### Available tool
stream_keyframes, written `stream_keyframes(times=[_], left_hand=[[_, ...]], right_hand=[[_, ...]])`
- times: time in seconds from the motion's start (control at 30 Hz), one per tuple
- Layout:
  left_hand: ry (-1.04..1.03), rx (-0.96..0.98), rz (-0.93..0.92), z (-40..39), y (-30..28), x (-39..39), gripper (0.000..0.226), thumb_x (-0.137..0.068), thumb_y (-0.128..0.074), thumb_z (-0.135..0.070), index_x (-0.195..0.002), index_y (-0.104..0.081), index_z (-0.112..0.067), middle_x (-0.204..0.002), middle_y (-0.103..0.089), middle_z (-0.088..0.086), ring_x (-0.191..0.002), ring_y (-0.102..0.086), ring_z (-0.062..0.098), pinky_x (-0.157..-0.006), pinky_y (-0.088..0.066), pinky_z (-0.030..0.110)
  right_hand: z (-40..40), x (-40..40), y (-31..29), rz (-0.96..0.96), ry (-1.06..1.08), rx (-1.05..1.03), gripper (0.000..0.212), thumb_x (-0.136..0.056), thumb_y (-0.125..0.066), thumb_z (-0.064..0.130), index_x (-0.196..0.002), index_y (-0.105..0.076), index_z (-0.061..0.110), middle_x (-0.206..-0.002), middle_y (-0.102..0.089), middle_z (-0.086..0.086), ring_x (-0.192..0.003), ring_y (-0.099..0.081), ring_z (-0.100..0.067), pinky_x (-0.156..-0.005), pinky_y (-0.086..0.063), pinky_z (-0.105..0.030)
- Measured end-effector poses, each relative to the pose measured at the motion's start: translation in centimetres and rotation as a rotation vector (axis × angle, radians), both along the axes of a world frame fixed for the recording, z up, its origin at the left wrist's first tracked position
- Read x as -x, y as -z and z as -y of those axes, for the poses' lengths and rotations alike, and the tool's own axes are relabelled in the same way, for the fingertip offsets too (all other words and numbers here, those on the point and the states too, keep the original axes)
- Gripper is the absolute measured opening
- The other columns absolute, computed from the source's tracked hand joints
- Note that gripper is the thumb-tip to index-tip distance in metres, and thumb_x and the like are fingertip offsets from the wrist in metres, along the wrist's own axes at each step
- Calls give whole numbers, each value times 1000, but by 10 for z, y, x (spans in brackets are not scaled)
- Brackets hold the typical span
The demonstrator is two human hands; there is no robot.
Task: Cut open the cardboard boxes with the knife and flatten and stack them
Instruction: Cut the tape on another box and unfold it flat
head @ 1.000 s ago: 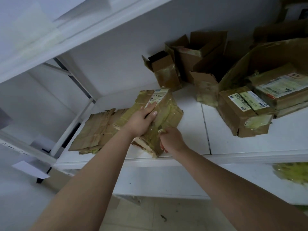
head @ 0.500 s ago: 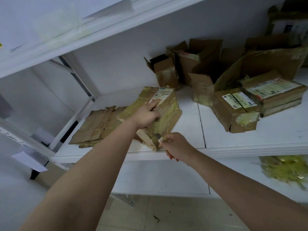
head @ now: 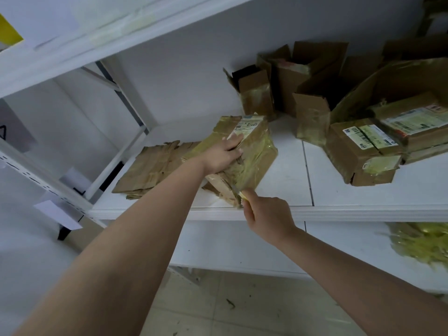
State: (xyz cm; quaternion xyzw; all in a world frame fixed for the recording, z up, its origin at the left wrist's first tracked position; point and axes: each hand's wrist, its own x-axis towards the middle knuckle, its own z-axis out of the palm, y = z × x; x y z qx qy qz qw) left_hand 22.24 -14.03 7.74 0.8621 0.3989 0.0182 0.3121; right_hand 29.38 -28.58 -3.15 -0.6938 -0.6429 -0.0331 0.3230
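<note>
A taped cardboard box [head: 254, 154] with a white label lies tilted on the white shelf [head: 363, 197]. My left hand [head: 221, 156] presses on its top, fingers spread over the tape. At the box's near corner, my right hand [head: 266, 217] grips a knife [head: 238, 193]; only a thin blade tip and a yellowish handle part show. A stack of flattened cardboard [head: 155, 166] lies to the left of the box, partly under it.
Several opened and sealed cardboard boxes [head: 363, 151] crowd the right and back of the shelf. A heap of yellow tape scraps [head: 421, 241] sits on the lower shelf at right. An upper shelf overhangs. Below lies tiled floor.
My right hand with the knife has drawn back toward the shelf's front edge, along the box's near corner. My left hand has stayed on top of the box.
</note>
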Motion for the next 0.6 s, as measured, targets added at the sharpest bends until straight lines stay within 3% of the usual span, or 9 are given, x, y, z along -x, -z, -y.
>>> stream_keyframes(times=[0.07,0.13,0.3,0.4,0.5,0.6], left_hand=[[-5,20,17,-1,1,2,52,-103,-40,-31,-152,-22,-30,-161,-9,-9,-148,4,10,-116,2,31],[4,20,14,-3,2,3,53,-103,-41,-32,-152,-21,-30,-161,-10,-9,-148,4,10,-116,1,30],[26,-15,-12,-3,2,3,68,-95,-55,-41,-153,-20,-32,-160,-12,-8,-148,1,10,-118,-3,32],[33,-40,-38,-5,2,2,69,-95,-57,-36,-153,-20,-30,-161,-12,-6,-148,-1,13,-118,-4,32],[64,-63,-39,-5,-2,0,64,-96,-56,-30,-152,-24,-30,-160,-16,-6,-148,-7,13,-115,-7,27],[193,-53,-47,-3,-14,-2,59,-96,-57,-18,-149,-34,-28,-154,-28,-11,-140,-18,3,-107,-13,12]], right_hand=[[-4,2,3,68,15,2,11,-80,-58,17,-89,-52,12,-36,-40,4,-24,-32,-20,-42,-7,-12],[-4,4,6,104,23,56,29,-67,-73,10,-90,-55,11,-35,-35,4,-26,-21,-20,-44,-5,-12],[4,4,17,152,-7,147,45,-51,-83,8,-91,-62,10,-34,-26,7,-27,-16,-16,-41,-7,-11],[7,-5,16,182,-57,133,31,-61,-78,13,-86,-60,11,-33,-34,7,-29,-15,-16,-39,-8,-12],[12,-24,10,156,-63,38,10,-77,-55,22,-85,-57,15,-34,-34,7,-26,-23,-15,-40,-6,-13],[14,-54,4,-11,138,-20,27,-85,-36,28,-93,-57,13,-35,-43,3,-25,-40,-20,-38,-21,-16]])
